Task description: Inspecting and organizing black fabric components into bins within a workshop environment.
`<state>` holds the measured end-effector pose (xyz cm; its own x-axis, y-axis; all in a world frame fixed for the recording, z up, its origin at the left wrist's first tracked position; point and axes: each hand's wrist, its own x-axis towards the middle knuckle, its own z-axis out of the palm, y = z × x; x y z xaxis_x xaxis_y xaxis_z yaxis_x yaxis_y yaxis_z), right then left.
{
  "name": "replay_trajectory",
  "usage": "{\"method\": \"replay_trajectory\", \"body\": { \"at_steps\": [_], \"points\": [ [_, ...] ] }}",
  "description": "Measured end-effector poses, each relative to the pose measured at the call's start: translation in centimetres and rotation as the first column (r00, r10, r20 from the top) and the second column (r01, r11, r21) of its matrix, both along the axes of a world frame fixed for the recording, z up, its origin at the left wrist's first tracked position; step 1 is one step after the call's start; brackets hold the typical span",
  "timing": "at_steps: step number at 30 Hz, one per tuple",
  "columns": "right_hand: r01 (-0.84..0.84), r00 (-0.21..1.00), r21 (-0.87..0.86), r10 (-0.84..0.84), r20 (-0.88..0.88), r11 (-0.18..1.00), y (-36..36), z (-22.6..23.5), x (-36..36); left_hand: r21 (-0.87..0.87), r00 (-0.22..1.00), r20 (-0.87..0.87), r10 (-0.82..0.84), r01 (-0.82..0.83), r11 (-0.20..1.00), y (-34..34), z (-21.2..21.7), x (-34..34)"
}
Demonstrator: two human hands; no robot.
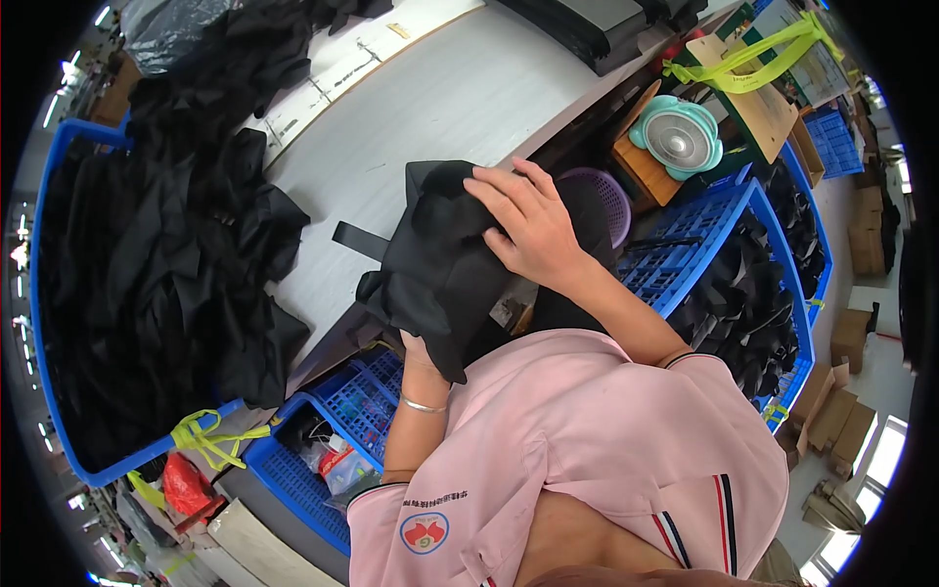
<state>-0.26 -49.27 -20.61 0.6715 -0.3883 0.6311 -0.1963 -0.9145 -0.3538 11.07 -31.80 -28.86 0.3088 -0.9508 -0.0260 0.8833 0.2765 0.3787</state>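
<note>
Blk fabric piece [445,269] w/ a strap [360,241] is near frame ctr, by the edge of the grey surface [362,137]. R hand [536,223]: fingers half-open, spread, tips resting on it. L hand [414,347] at its lower end; fingers hidden, can't tell grip. Blk cloth heap [166,264] in blue crate [147,457], frame L; teal fan [677,137], upper R.

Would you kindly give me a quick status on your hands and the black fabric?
Right hand resting on black fabric; left hand mostly hidden by it. Black strap sticking out over table. Black cloth heap off to left.
</note>
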Motion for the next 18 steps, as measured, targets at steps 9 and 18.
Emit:
{"method": "replay_trajectory", "body": {
  "at_steps": [9, 18],
  "points": [
    [-0.556, 0.811, 0.416, 0.580, 0.081, 0.719, -2.4, 1.8, -1.9, -0.107, 0.997, 0.073, 0.024, -0.016, 0.994, -0.6, -2.4, 7.8],
    [-0.119, 0.983, 0.463, 0.038, 0.181, 0.878, -12.6, 0.9, 6.8, 0.375, 0.891, 0.443, 0.102, -0.287, 0.882, -5.5, 1.0, 6.8]
  ]
}}
